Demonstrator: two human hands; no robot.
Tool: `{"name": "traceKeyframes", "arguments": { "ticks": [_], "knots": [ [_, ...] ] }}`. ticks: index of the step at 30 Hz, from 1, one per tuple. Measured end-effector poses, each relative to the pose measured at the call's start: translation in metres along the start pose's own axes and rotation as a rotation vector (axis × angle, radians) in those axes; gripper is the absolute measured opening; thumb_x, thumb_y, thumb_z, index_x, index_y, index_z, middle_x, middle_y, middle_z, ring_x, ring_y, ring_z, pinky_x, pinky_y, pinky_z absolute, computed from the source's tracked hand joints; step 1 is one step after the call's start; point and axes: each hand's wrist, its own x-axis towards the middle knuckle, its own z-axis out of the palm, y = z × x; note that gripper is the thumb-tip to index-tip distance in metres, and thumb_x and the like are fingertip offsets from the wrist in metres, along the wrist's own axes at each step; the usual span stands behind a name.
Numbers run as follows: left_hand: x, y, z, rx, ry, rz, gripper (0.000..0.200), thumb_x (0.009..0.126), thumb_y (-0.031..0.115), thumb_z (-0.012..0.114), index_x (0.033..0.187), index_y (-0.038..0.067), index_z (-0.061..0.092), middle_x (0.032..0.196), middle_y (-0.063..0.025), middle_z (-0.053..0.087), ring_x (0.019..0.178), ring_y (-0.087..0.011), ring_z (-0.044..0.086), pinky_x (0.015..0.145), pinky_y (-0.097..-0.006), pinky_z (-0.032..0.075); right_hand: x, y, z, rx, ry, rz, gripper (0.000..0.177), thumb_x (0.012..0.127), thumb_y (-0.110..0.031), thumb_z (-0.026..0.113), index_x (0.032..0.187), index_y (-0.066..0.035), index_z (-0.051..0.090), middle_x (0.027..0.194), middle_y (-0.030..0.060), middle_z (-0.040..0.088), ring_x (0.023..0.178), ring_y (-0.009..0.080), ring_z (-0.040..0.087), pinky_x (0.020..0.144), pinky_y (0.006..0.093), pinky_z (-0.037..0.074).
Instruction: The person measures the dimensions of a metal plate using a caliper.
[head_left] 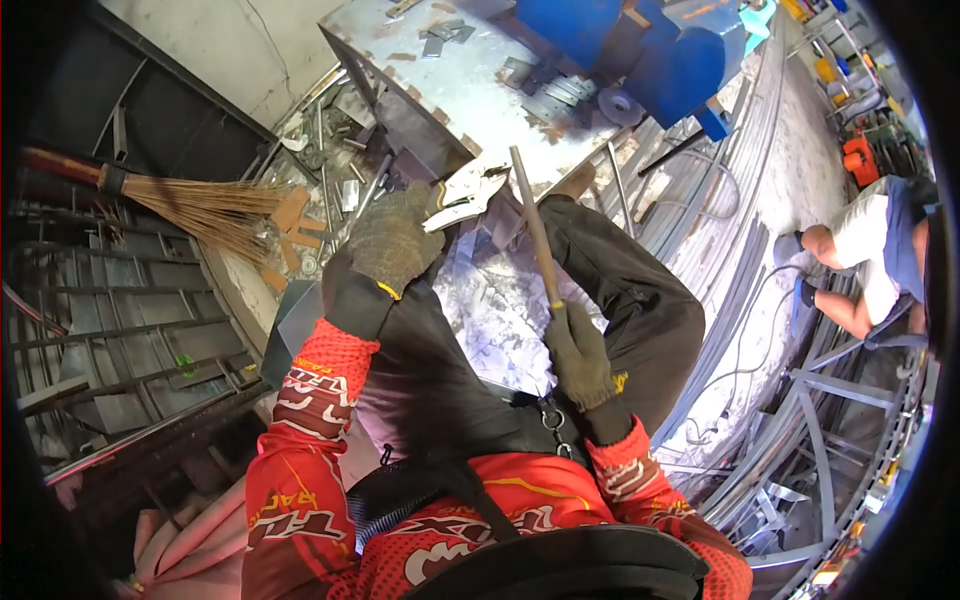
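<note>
My right hand (582, 362), in a dark grey knit glove, is closed around the lower end of a long brown rod (533, 225) that looks like rusty metal. The rod points away from me between my knees. My left hand (393, 240), in a similar glove, is closed at the near end of a bright, pale piece (466, 193) with an uneven outline. Glare hides what kind of piece it is. Its far edge lies close to the corner of a metal-topped workbench (480, 95). The rod's tip is just right of this piece.
A stick broom (195, 200) lies at left among metal scraps. Blue machinery (625, 45) and flat metal pieces (560, 95) sit on the bench. Long metal bars (735, 220) run along the floor at right. Another person (870, 245) crouches at far right.
</note>
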Motion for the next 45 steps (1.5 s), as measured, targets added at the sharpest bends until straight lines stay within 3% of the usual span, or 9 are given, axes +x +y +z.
{"name": "traceKeyframes", "arguments": {
  "ticks": [6,11,13,20,27,38,40,41,45],
  "knots": [
    [0.0,0.006,-0.006,0.015,-0.015,0.007,0.053,0.075,0.031,0.083,0.12,0.009,0.065,0.11,-0.019,0.072,0.103,-0.0417,0.068,0.086,-0.0502,0.055,-0.006,0.001,-0.008,0.073,0.149,0.042,0.026,0.105,-0.027,0.056,0.109,-0.001,0.059,0.073,0.0177,0.058,0.063,0.0305,0.058,0.06,0.042,0.045],
    [0.001,0.011,-0.009,0.024,-0.065,0.005,0.053,0.076,0.03,0.083,0.121,0.009,0.063,0.111,-0.0183,0.07,0.102,-0.0419,0.068,0.085,-0.0513,0.054,0.05,-0.025,0.001,-0.008,0.065,-0.043,0.027,0.102,-0.026,0.059,0.11,0.0,0.058,0.084,0.022,0.061,0.077,0.0383,0.063,0.064,0.0477,0.047],
    [-0.001,0.008,-0.003,0.027,-0.025,0.06,0.053,0.075,0.029,0.084,0.12,0.01,0.063,0.11,-0.0178,0.07,0.101,-0.042,0.068,0.084,-0.0517,0.054,0.084,-0.018,0.009,-0.067,0.048,-0.333,0.03,0.101,-0.028,0.058,0.11,0.0,0.057,0.091,0.026,0.062,0.086,0.0469,0.062,0.072,0.053,0.048],
    [-0.001,0.004,0.004,0.063,0.069,0.081,0.048,0.074,0.027,0.085,0.114,0.011,0.065,0.104,-0.0172,0.069,0.098,-0.0415,0.068,0.081,-0.0526,0.054,0.097,-0.02,-0.006,0.049,0.005,-0.109,0.03,0.102,-0.029,0.058,0.11,0.0,0.057,0.092,0.0294,0.062,0.089,0.0504,0.063,0.074,0.0522,0.049],
    [-0.003,0.003,0.007,-0.017,0.092,0.126,0.049,0.075,0.033,0.087,0.114,0.011,0.067,0.101,-0.0162,0.07,0.094,-0.0412,0.069,0.078,-0.0519,0.054,0.037,0.011,-0.018,0.02,0.179,0.126,0.037,0.101,-0.026,0.06,0.128,-0.001,0.059,0.092,0.024,0.067,0.081,0.0359,0.069,0.074,0.0446,0.052],
    [-0.012,0.008,0.012,0.005,0.069,0.12,0.048,0.08,0.034,0.085,0.118,0.012,0.068,0.102,-0.0161,0.07,0.096,-0.0392,0.069,0.079,-0.0512,0.054,0.035,0.018,-0.003,0.168,0.14,0.06,0.035,0.098,-0.019,0.066,0.126,0.002,0.06,0.093,0.0169,0.067,0.084,0.0226,0.064,0.076,0.039,0.052],
    [-0.013,0.008,0.015,0.036,0.061,0.087,0.048,0.082,0.033,0.083,0.122,0.013,0.067,0.103,-0.016,0.071,0.096,-0.0396,0.069,0.08,-0.0517,0.054,0.035,0.023,0.001,0.17,0.111,0.019,0.029,0.102,-0.019,0.063,0.126,-0.004,0.06,0.083,-0.0028,0.057,0.064,0.0044,0.051,0.055,0.0242,0.044],
    [-0.013,0.01,0.015,0.029,0.059,0.086,0.048,0.082,0.033,0.083,0.122,0.013,0.067,0.103,-0.016,0.071,0.096,-0.0396,0.069,0.08,-0.0517,0.054,0.031,0.012,-0.001,0.217,0.091,0.141,0.033,0.099,-0.019,0.065,0.123,0.003,0.06,0.089,0.0138,0.063,0.08,0.0206,0.059,0.072,0.0383,0.05],
    [-0.016,0.013,0.009,0.038,0.047,0.081,0.051,0.084,0.029,0.08,0.13,0.013,0.064,0.104,-0.0172,0.071,0.095,-0.0409,0.069,0.08,-0.0521,0.054,0.015,-0.004,0.003,0.2,0.085,0.164,0.035,0.101,-0.024,0.061,0.126,0.001,0.059,0.088,0.0175,0.063,0.079,0.026,0.063,0.072,0.0417,0.05]
  ]
}}
